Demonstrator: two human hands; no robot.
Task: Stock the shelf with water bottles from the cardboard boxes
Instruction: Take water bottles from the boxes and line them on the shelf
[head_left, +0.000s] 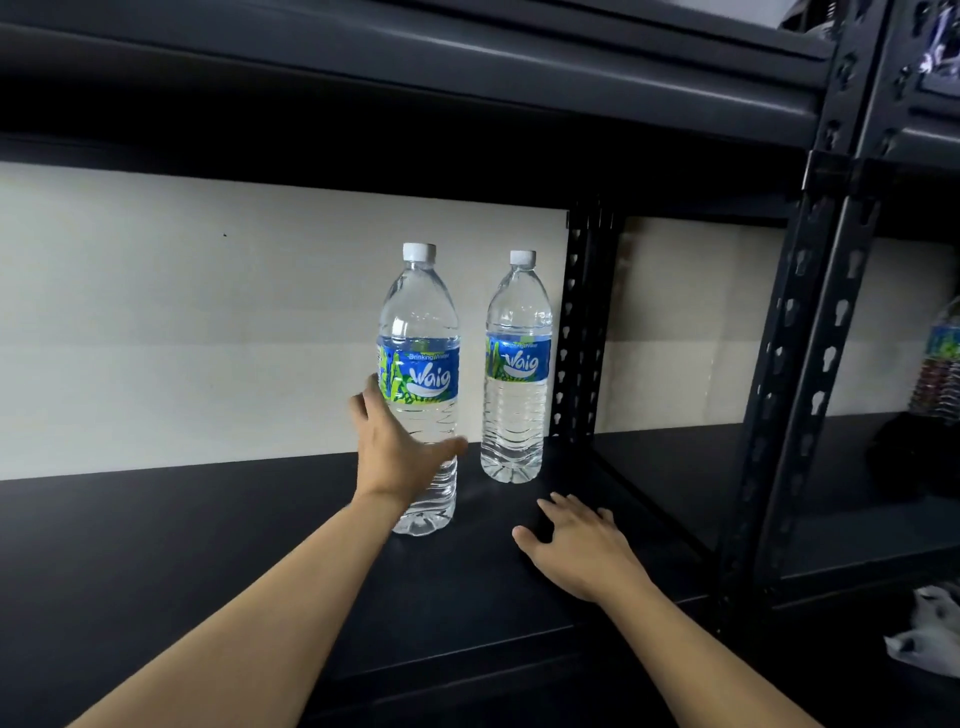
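- Clear plastic water bottle with a white cap and a blue-green label stands upright on the matte black metal shelf board, towards the front of the bay.
- Second clear plastic water bottle, same cap and label, stands upright further back and to the right, near the black perforated rear upright. The two bottles stand apart, not touching.
- Left hand holds the nearer bottle low on its body. The thumb lies across the front below the label, and the fingers curve round the left side.
- Right hand is palm down over the shelf board, to the right of the nearer bottle, with fingers spread and nothing in it. Contact with the board cannot be confirmed.
- Cream wall panel runs behind the bay.
- Black perforated front upright separates this bay from the next one, where a blurred wrapped pack of bottles shows at the right edge.
- White crumpled plastic bag lies at the lower right.
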